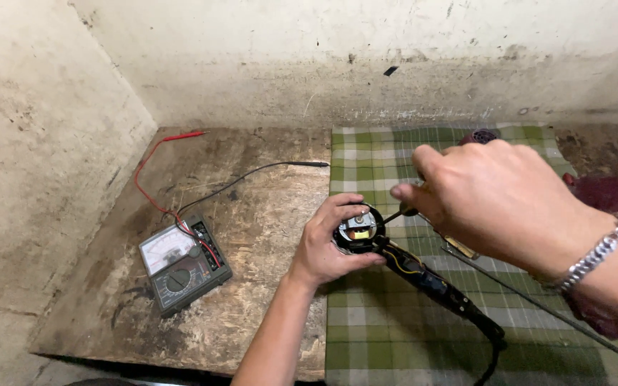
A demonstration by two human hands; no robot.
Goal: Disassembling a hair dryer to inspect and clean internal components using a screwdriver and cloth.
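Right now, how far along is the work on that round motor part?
Done: multimeter sits aside on the board, its probes lying loose. In hand: left hand grips the round motor part, open face up; right hand puts a screwdriver to it. Left: part remains open, nothing closed up.

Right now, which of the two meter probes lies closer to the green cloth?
The black probe: its tip nearly reaches the checked green cloth. The red probe lies far off, near the left wall.
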